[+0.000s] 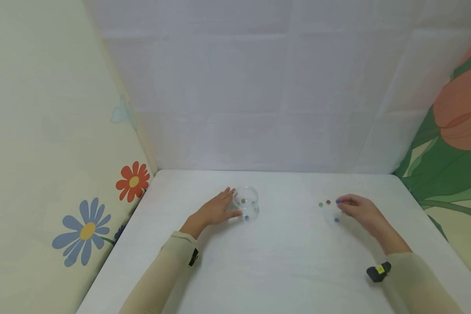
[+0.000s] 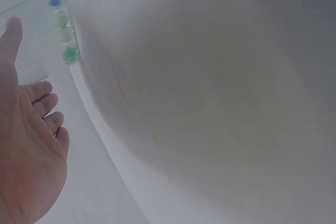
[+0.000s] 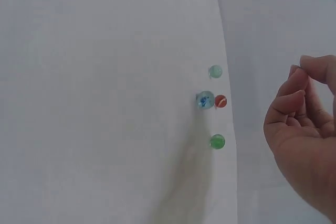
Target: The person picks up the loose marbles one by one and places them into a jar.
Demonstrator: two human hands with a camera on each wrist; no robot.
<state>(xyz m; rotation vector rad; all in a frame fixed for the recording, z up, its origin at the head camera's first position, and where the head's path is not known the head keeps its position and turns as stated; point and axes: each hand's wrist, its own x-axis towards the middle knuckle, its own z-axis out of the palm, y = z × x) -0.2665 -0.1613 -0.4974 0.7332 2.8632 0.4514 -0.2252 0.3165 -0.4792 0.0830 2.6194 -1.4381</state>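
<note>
My left hand (image 1: 217, 207) lies at the left side of a clear cup (image 1: 245, 188), fingers and thumb extended along its wall. Several glass marbles lie at the cup's bottom; the left wrist view shows a blue marble (image 2: 55, 0), a green marble (image 2: 70, 54) and yellowish ones between them. Raised over the table at the right, my right hand (image 1: 361, 209) pinches a small blue marble (image 1: 338, 201) between thumb and fingertips. In the right wrist view, that marble is hidden by the fingers. Below lie a red marble (image 3: 220, 101), a clear blue marble (image 3: 205, 99) and a green marble (image 3: 217, 141).
A pale green marble (image 3: 215, 71) also lies in the loose group on the white-covered table (image 1: 282, 261). White cloth (image 1: 259, 87) hangs behind the table, with flower-printed panels on both sides. Both forearms reach in from the front edge.
</note>
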